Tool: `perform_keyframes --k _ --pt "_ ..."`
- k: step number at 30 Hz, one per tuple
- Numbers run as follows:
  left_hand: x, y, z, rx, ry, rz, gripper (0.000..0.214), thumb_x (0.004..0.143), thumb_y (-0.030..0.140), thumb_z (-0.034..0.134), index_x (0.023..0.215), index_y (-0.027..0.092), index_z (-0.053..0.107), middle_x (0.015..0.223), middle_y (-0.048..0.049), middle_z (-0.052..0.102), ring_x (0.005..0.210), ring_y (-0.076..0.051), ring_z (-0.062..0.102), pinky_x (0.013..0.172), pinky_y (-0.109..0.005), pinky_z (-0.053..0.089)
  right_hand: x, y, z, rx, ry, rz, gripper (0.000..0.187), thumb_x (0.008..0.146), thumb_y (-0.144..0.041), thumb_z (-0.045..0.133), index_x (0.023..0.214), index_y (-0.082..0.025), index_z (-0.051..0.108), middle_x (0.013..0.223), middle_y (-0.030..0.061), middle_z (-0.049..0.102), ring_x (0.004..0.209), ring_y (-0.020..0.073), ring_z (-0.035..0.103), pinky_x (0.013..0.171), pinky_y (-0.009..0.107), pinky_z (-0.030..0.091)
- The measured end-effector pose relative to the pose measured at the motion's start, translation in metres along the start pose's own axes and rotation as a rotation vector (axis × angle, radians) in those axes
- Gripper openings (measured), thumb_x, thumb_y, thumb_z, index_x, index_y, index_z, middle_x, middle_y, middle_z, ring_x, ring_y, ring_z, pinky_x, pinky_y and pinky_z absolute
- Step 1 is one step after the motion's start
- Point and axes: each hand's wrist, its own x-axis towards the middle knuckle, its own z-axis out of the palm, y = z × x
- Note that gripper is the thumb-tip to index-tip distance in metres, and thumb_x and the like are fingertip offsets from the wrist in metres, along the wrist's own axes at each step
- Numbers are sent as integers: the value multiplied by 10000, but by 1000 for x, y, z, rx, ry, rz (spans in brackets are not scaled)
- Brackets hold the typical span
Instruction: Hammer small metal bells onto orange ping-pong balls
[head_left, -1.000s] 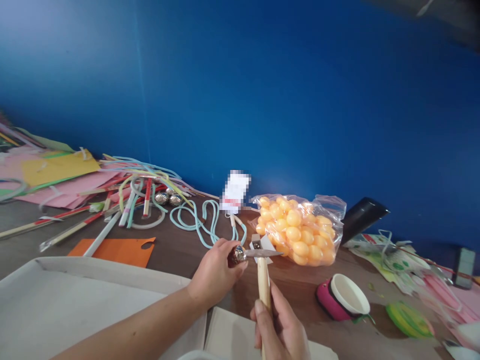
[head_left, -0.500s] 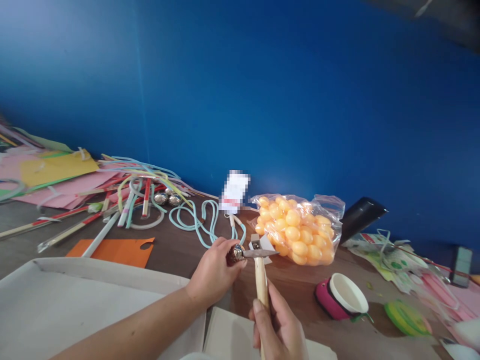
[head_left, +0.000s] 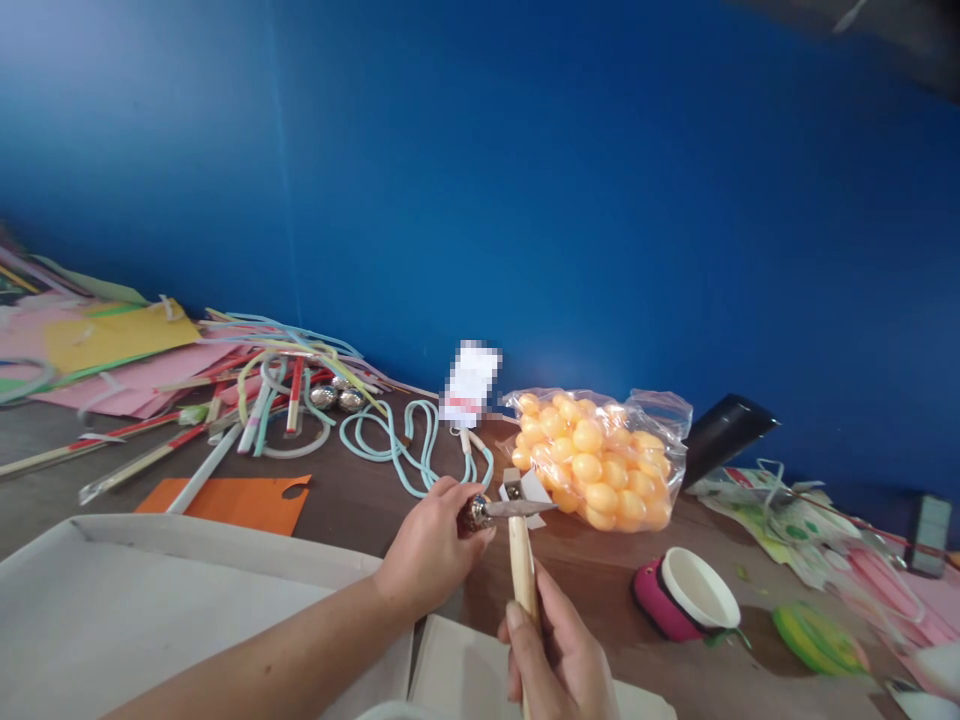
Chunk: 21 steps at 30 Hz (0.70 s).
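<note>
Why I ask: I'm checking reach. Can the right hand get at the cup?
Probably yes: nothing visible stands between the right hand and the cup, though that hand holds a hammer it may need to release.

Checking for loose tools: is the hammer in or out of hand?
In hand: the right hand grips the hammer by its wooden handle.

Wooden-handled hammer (head_left: 521,560) beside silvery ball (head_left: 477,512)

The hammer (head_left: 522,565) is between tray (head_left: 225,538) and cup (head_left: 684,597).
</note>
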Motion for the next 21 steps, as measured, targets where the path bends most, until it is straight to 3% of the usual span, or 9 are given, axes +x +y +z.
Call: perform_keyframes --k 21 --pt "1 0 -1 -4 19 -14 331 709 193 592 1037 235 579 881 -5 544 658 -117 530 647 -238 409 0 1 0 -37 7 1 636 774 -483 500 1262 -75 478 544 -11 599 328 105 464 329 170 390"
